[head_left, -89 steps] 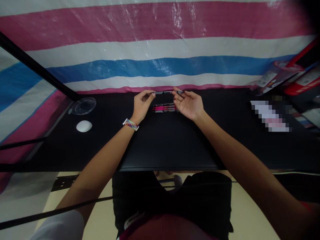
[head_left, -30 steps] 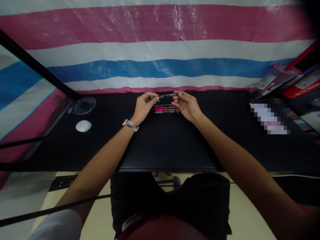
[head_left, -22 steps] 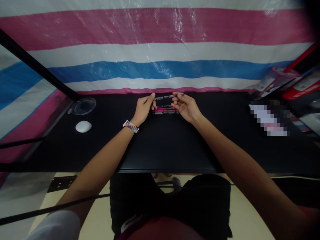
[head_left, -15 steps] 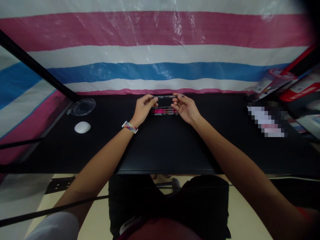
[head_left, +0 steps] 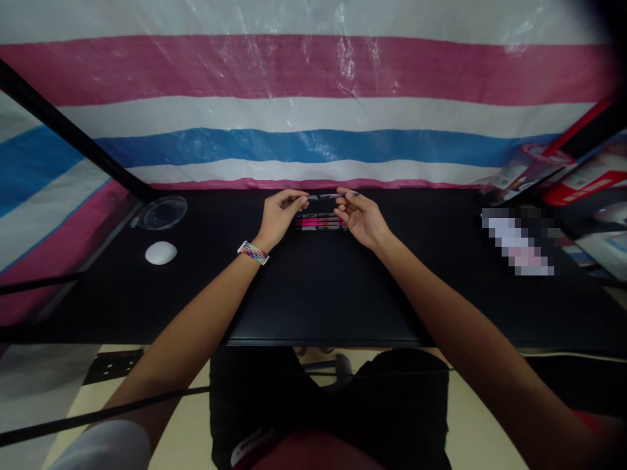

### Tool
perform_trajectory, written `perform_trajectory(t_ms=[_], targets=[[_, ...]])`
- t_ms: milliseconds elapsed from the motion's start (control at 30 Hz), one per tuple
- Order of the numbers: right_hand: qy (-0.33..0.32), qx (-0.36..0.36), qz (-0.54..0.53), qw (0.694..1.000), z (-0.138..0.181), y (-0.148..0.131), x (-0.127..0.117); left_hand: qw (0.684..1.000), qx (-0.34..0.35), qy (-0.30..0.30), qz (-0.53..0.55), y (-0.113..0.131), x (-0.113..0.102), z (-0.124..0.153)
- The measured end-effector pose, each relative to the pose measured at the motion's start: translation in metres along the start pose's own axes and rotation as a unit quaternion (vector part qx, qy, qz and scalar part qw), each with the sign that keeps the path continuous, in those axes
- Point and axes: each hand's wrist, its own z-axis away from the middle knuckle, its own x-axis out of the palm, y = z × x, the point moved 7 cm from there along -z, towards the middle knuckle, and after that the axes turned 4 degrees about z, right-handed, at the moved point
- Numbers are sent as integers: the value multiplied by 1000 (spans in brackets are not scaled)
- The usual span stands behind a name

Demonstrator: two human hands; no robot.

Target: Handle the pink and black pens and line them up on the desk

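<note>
Black surface (head_left: 313, 294), spanning the view. Behind it, a striped tarp (head_left: 313, 117) in pink, white and blue hangs as backdrop; a black bar (head_left: 73, 134) slants across its left part. At far left on the surface, a clear dish (head_left: 161, 212) with a white oval (head_left: 160, 252) just in front of it, apart. At far right, red-and-white boxes (head_left: 582, 176), beside a pixelated patch (head_left: 519, 241). Below the near edge, pale floor (head_left: 196, 418) crossed by a black cable (head_left: 98, 414).

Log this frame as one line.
left hand: pinches dark pen end | right hand: pinches other end | pen: level | pink pens: lying on black table
</note>
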Motion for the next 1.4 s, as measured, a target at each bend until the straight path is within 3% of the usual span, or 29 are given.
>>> perform_trajectory(t_ms=[167, 333, 1000, 1400], targets=[[-5, 52, -83, 995, 2, 1, 2, 1000, -7, 14, -1, -1, -3, 0], [16, 57, -127, 990, -2, 4, -3, 1000, -8, 13, 9, 0, -1, 1], [37, -14, 4, 999, 0, 3, 0, 999, 2, 0, -39, 4, 1, 3], [46, -26, 5, 999, 0, 1, -3, 999, 7, 3, -53, 13, 4, 5]])
